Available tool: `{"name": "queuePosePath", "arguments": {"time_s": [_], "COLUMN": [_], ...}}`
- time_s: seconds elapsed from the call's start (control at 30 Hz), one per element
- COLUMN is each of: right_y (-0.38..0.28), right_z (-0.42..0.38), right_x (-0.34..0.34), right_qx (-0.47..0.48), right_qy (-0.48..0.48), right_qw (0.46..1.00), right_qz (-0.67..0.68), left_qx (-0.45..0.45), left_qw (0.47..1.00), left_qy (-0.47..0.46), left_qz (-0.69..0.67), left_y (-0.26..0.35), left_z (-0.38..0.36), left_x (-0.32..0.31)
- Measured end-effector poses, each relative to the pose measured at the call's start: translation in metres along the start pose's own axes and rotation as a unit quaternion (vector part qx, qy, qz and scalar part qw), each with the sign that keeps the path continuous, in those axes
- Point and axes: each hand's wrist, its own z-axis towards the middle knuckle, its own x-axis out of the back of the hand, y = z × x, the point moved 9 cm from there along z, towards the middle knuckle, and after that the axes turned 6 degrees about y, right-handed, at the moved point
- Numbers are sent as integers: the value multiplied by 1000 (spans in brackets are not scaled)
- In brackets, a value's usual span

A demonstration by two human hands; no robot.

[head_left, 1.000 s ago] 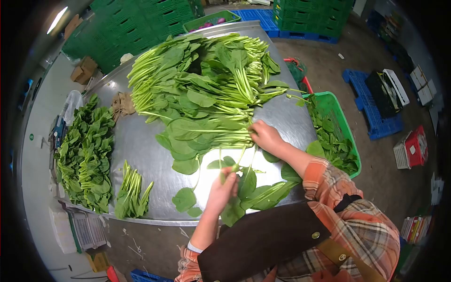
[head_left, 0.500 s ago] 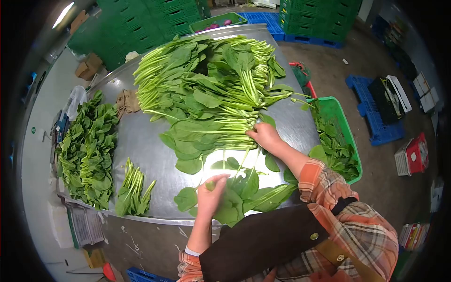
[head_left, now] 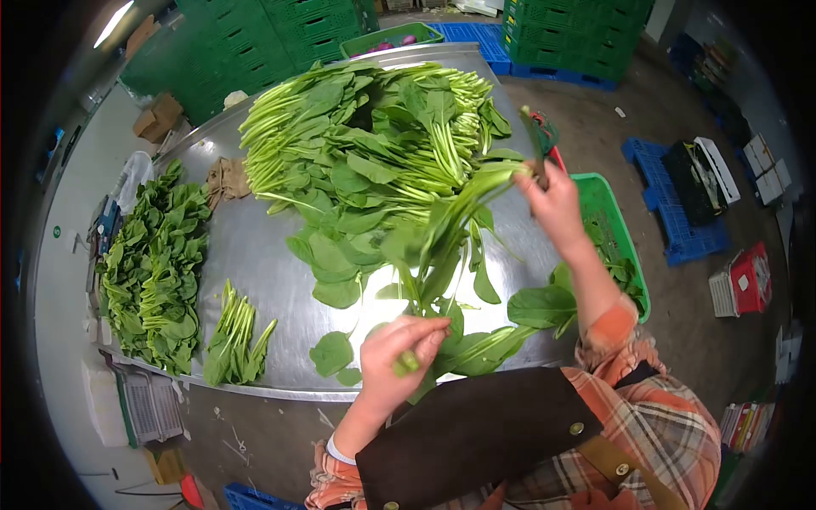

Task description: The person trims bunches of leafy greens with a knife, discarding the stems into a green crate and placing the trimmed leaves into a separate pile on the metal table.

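My right hand (head_left: 552, 202) is closed round the stem ends of some leafy greens (head_left: 459, 212), lifted over the table's right side with their leaves hanging down to the left. A dark, narrow object (head_left: 534, 140) shows at that hand; what it is, I cannot make out. Near the front edge, my left hand (head_left: 399, 357) is closed on green stems (head_left: 408, 363), whose cut ends poke out below its fingers. Loose leaves lie beside and under it. Behind both hands spreads a big pile of greens (head_left: 340, 144) on the metal table (head_left: 255, 255).
At the left lie a long heap of greens (head_left: 157, 272) and a small bunch (head_left: 238, 340). A green crate (head_left: 633, 263) of leaves stands off the table's right edge. Blue pallets (head_left: 667, 200) and stacked green crates (head_left: 569, 38) are farther back.
My right hand has moved up and right from the pile's near edge, carrying greens with it. My left hand has shifted slightly right, with stems still in it.
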Motion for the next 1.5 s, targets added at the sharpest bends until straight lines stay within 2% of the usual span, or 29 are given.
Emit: {"name": "queuePosePath", "arguments": {"time_s": [0.1,0.13,0.23,0.33,0.37,0.4,0.43,0.47,0.5,0.57,0.73,0.83,1.0,1.03,1.07,1.2,1.33,1.43,1.47,1.5], "right_y": [13,13,6,48,45,54,31,14,14,-3,-3,9,5,13,25,62,118,166,199,206], "right_z": [6,4,2,-5,-7,-3,-14,-29,-49,-86,-108,-125,-201,-211,-217,-205,-164,-120,-108,-91], "right_x": [23,22,3,-56,-76,-108,-133,-156,-194,-254,-342,-354,-279,-259,-213,-114,-23,47,71,91], "right_qx": [-71,-95,-172,-267,-241,-14,85,70,62,162,133,128,245,231,141,64,65,25,21,-4], "right_qy": [27,8,-108,-272,-267,-216,-242,-286,-378,-434,-519,-549,-585,-588,-634,-626,-561,-493,-463,-452], "right_qw": [996,992,975,924,933,973,955,934,905,870,801,775,719,728,706,708,714,731,744,718], "right_qz": [43,79,90,40,-18,-84,-145,-205,-186,-170,-267,-286,-284,-266,-283,-321,-414,-470,-481,-530], "left_qx": [52,71,123,190,207,239,256,273,290,302,369,350,355,345,340,342,333,346,344,347], "left_qw": [999,997,989,968,958,942,933,924,913,905,871,868,861,874,886,901,909,903,901,901], "left_qy": [13,25,76,164,198,235,251,268,285,295,325,352,360,340,314,263,245,250,253,252], "left_qz": [-12,-6,-4,7,12,0,9,19,30,56,9,-9,-50,-36,-23,-34,-45,-50,-74,-70], "left_y": [-15,-21,-46,-76,-87,-97,-102,-107,-113,-122,-112,-107,-118,-118,-118,-114,-123,-128,-134,-136], "left_z": [-5,-9,-22,-41,-48,-56,-63,-73,-84,-108,-132,-132,-117,-106,-98,-72,-70,-72,-76,-78], "left_x": [5,10,33,70,83,93,101,111,120,132,130,135,132,128,119,98,92,96,98,101]}}
